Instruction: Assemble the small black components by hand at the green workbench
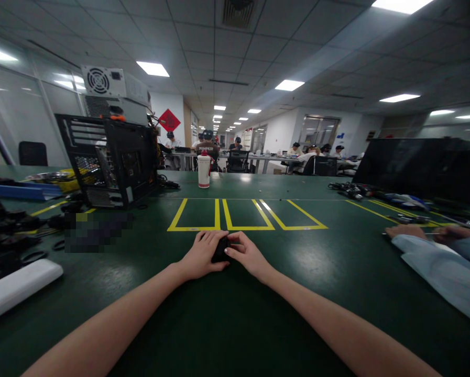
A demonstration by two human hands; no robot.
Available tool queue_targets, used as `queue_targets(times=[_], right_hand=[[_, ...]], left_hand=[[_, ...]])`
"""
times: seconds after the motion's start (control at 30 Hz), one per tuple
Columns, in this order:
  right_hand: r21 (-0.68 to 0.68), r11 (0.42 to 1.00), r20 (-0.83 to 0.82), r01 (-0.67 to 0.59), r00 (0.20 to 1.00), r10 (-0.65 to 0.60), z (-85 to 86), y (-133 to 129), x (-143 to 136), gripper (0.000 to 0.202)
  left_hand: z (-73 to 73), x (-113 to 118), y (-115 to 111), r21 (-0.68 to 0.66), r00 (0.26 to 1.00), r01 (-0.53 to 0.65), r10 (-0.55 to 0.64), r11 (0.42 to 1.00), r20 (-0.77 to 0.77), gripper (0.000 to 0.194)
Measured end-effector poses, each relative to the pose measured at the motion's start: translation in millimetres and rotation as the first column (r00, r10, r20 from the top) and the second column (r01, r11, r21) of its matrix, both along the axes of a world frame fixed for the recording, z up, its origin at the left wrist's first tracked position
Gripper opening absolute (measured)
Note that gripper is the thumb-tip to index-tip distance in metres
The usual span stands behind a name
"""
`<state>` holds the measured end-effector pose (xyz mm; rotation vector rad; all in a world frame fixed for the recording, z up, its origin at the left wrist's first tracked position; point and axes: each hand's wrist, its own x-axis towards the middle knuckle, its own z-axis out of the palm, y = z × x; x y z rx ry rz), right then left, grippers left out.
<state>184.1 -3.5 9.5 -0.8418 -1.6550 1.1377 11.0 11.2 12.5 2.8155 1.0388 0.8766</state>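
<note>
Two-handed handling of a small black object [220,251] on or just above the tabletop [348,272]. The object sits between the hands, just on the near side of the yellow tape outlines [254,228]; its exact kind cannot be told, as the hands cover much of it. The left hand [204,255] curls over its left side, thumb toward the near edge; the right hand [247,255] grips the right side between thumb and bent fingers. For sound technique, the left hand should steady the body while the right fingertips apply light, even pressure, with the object kept low. Lettering: "PUMPKIN" is legible on a brown shirt [208,148] in the background. The white cup [204,170] bears reddish print, too small to read; any character on the red diamond sign [168,121] is likewise illegible.
</note>
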Motion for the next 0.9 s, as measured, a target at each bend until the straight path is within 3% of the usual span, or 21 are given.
queue_targets(times=[0.27,0.53,0.7,0.9], right_hand=[[-0.013,0.997,-0.045,-0.075,0.996,0.074,-1.8,-1.1,1.4,0.031],[0.026,1.000,-0.012,0.005,1.000,-0.005,-0.7,-0.8,-0.3,0.018],[-0.003,1.000,0.008,0.021,1.000,-0.021,-2.6,3.0,0.3,0.030],[0.001,0.997,-0.063,-0.083,0.995,0.083,-5.0,1.1,-0.9,0.031]], left_hand=[[-0.4,-0.7,0.3,0.015,1.000,0.005,-0.005,1.000,0.004,0.068],[1.5,-0.5,-1.6,-0.006,1.000,0.015,-0.015,1.000,0.000,0.067],[0.5,0.0,-0.5,-0.003,1.000,0.008,-0.008,1.000,-0.001,0.069],[-1.5,-0.7,0.5,0.010,1.000,0.005,-0.005,1.000,-0.001,0.067]])
